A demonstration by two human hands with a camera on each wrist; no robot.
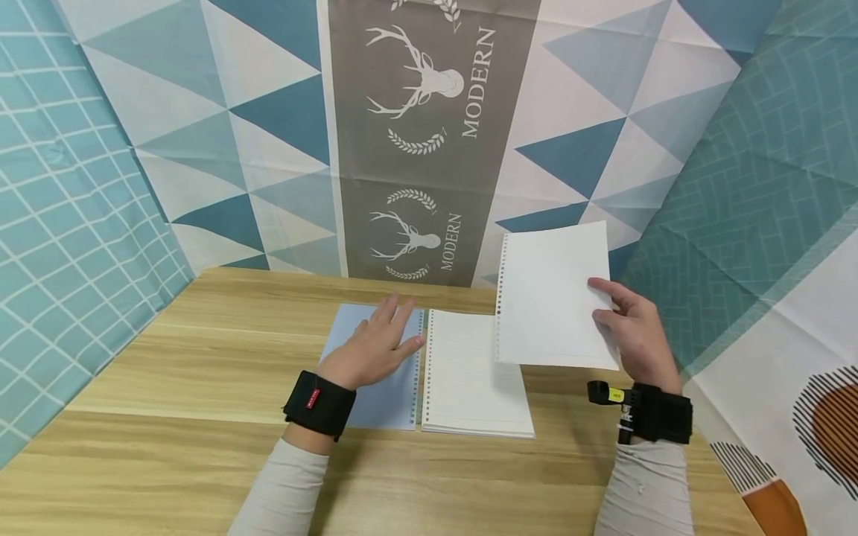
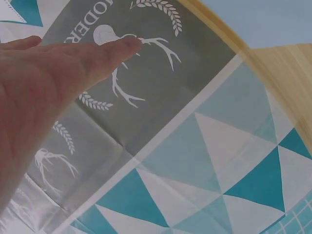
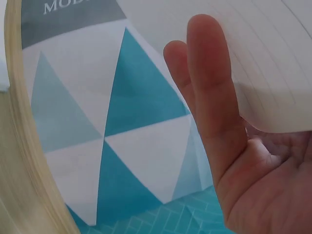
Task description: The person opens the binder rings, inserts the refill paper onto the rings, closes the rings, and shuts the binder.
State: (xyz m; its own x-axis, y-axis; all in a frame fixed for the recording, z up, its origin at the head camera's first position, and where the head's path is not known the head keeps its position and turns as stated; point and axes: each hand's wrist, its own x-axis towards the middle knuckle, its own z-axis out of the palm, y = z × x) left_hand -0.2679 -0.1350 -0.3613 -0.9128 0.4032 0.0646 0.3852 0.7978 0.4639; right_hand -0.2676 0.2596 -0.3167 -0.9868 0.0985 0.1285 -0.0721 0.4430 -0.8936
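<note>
Raised over the wood table, a white hole-punched loose-leaf sheet (image 1: pixel 553 298) is pinched at its right edge by my right hand (image 1: pixel 633 327). The right wrist view has faint ruled lines on this sheet (image 3: pixel 273 58) beside the fingers. Below it lies a stack of lined loose-leaf paper (image 1: pixel 472 394), holes along its left side. Left of that stack is a light blue cover (image 1: pixel 385 402) with holes down its right edge. My left hand (image 1: pixel 372 346) is spread over the blue cover, fingers extended, holding nothing; whether it touches the cover I cannot tell.
The wood table (image 1: pixel 201 454) extends to the left and in front of the papers. A patterned cloth (image 1: pixel 422 171) hangs behind the table's back edge. Blue grid cloth (image 1: pixel 60 186) hangs at the left, green cloth (image 1: pixel 757 186) at the right.
</note>
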